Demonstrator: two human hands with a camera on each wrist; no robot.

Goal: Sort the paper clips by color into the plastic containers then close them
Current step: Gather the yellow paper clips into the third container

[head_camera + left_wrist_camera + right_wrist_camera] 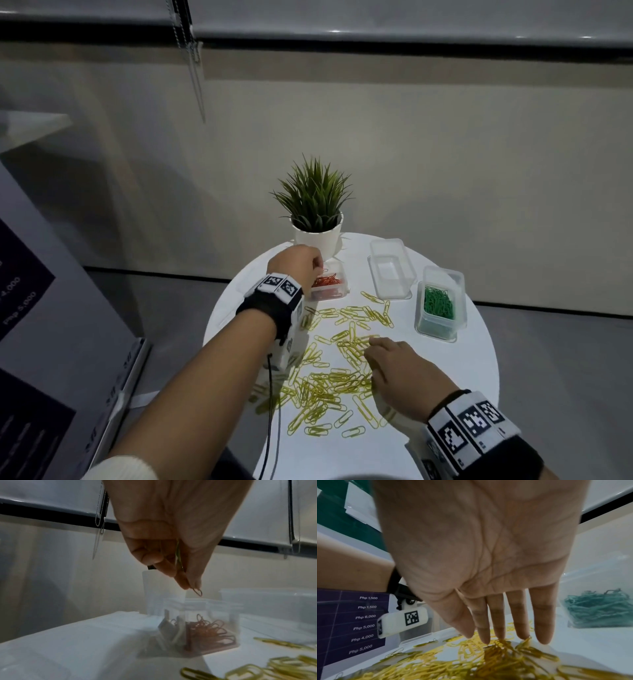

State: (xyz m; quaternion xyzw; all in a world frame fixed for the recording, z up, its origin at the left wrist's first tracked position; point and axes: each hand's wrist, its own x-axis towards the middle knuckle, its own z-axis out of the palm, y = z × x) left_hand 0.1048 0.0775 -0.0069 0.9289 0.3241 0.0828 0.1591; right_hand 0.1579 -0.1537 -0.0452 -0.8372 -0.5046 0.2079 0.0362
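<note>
Hands first. The left hand (171,545) pinches one clip (197,591) between thumb and fingertips; the clip hangs tip down, long axis near vertical, directly over the open red box (329,286). Its colour reads dark in the wrist view (too dim to call for certain), but its position over the red clips (211,630) suggests it belongs there. A second thin piece seems tucked higher in the same grip; I cannot tell what it is.

The right hand (402,371) lies flat and relaxed, fingers (542,622) straight, tips resting on the yellow clips (329,373). It grasps nothing.

Outward: yellow clips are spread loose across the near and middle part of the round white desk (479,363). The empty box (390,270) stands beyond the pile, between the red box and the green box (440,305), which holds green clips only. No loose red or green clips are evident on the desk. All three boxes are open. A plant (317,219) stands behind the red box.

Judgement: the coming move is a straight release downward from the left hand. After that, the yellow pile lies under the right hand, with the empty box ahead of it, so the right hand is the nearer one for that load.
</note>
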